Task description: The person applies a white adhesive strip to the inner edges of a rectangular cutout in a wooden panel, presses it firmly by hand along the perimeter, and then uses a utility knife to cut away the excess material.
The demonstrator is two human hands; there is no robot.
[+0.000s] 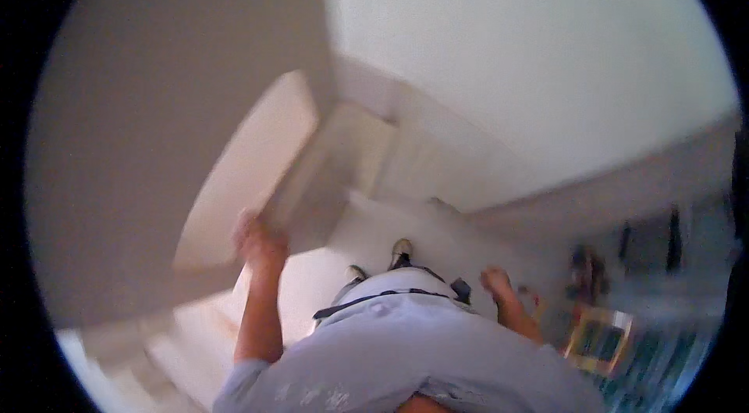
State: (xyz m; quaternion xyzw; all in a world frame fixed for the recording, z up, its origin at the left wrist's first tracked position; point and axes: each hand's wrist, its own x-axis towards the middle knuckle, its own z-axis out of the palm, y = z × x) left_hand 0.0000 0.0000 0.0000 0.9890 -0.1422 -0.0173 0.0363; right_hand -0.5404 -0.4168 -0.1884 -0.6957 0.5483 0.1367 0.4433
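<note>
A pale, flat board with a curved long edge stands tilted at the left, in front of a grey-brown surface. My left hand is closed on the lower right corner of this board, its fingers blurred. Low at my right side hangs my right hand, apart from the board. Motion smears its fingers, so I cannot make out whether it holds anything.
Light-coloured panels or boxes rest in the corner beyond the board. A white wall rises at the upper right. A yellow-framed object and blurred dark green things are at the lower right.
</note>
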